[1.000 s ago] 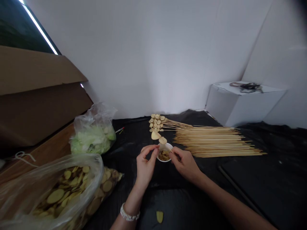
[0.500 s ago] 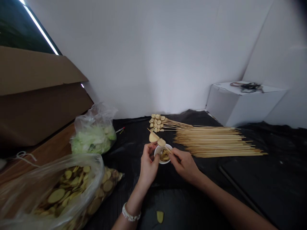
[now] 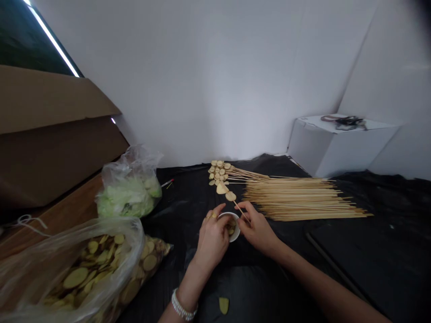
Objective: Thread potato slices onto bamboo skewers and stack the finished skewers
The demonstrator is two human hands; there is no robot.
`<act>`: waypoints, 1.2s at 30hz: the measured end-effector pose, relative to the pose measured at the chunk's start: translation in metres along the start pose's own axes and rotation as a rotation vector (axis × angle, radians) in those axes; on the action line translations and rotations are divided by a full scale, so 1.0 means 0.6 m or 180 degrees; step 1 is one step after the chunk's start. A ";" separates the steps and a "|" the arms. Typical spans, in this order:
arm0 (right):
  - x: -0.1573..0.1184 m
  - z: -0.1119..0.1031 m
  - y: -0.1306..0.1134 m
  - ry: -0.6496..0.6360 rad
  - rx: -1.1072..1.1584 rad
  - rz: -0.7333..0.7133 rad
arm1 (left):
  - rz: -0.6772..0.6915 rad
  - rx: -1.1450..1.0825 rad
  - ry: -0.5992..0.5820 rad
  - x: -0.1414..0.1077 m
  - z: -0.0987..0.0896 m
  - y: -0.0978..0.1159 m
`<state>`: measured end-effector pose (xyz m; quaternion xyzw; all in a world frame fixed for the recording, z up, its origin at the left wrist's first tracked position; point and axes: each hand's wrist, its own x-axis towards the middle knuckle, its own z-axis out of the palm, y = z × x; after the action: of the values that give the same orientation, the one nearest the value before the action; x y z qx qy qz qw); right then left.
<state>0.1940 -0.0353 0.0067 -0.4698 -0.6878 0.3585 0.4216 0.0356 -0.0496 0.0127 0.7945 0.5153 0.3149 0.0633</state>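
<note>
A thin wooden skewer (image 3: 241, 211) is pinched between the thumb and fingers of my right hand (image 3: 257, 229), pointing up and to the left. Two pale, potato-like slices (image 3: 230, 196) are threaded near its far end. My left hand (image 3: 213, 240) reaches over a small white cup (image 3: 237, 234), its fingers apart and some dipping inside. Their tips are partly hidden, and no piece shows in them. More slices lie in the cup. Beyond the hands, a cluster of skewered slices (image 3: 218, 170) rests at the left end of the skewers.
Many bare skewers (image 3: 296, 199) lie on the black sheet at right. To the left stand an open plastic bag of slices (image 3: 131, 251) and a bag of pale green vegetables (image 3: 126, 199). One loose slice (image 3: 224, 305) lies near me. A white box (image 3: 313, 146) stands back right.
My left hand has left the skewered slices and moved over the cup, fingers dipping in. My right hand still holds the skewer, now tilted more steeply.
</note>
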 end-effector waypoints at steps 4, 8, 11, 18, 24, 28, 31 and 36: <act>-0.007 0.004 -0.007 -0.0084 0.0024 -0.0069 | -0.0228 0.0487 -0.0180 -0.003 -0.011 0.009; -0.012 0.011 -0.009 -0.0198 0.0079 -0.0159 | -0.0387 0.0835 -0.0555 -0.005 -0.018 0.008; -0.014 0.014 -0.009 -0.0256 0.0086 -0.0176 | -0.0415 0.0893 -0.0651 -0.006 -0.020 0.005; -0.016 0.011 -0.011 -0.0283 0.0070 -0.0205 | -0.0394 0.0617 -0.0510 -0.003 -0.018 0.007; -0.017 0.010 -0.012 -0.0349 0.0067 -0.0175 | -0.0496 0.0313 -0.0320 0.000 -0.012 0.002; -0.013 0.006 -0.012 -0.0323 0.0058 -0.0093 | -0.0549 0.0033 -0.0150 0.001 -0.007 -0.004; -0.008 -0.001 -0.007 -0.0156 0.0003 0.0044 | -0.0461 -0.0391 0.0201 0.006 -0.006 -0.009; 0.003 -0.014 0.002 0.0122 -0.0028 0.0152 | -0.0901 -0.1663 0.0922 0.020 -0.010 -0.017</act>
<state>0.2016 -0.0327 0.0092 -0.4946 -0.6698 0.3564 0.4240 0.0275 -0.0362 0.0185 0.6189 0.5261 0.5342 0.2341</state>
